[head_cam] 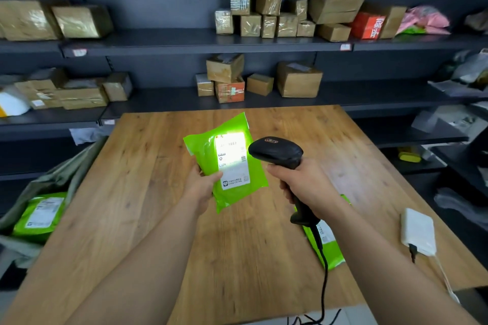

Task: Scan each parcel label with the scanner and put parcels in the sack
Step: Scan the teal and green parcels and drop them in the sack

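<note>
1. Parcel room: dark shelves [184,42] with cardboard boxes [264,18] behind a wooden worktop [148,192].
2. Left hand [203,187] grips the green parcel [239,199] by its lower left edge, thumb on the front. It is held above the worktop, tilted, with the label [232,158] facing up.
3. Right hand [303,185] is wrapped round the handle of the scanner [280,152]. The head points at the label from just beside it. The cable [324,272] hangs off the near edge.
4. The label's top half is washed out by bright light, so the step looks like a scan in progress.
5. To do it well: hold the parcel flat and steady, keep the thumb off the barcode at the label's right edge, and angle the scanner to cut glare off the glossy film.
6. The sack [60,174] sits open at the worktop's left side with another green parcel [39,216] inside.
7. One more green parcel [330,245] lies on the worktop under the right forearm, probably not yet scanned.
8. A white power bank [418,232] sits at the right edge.
</note>
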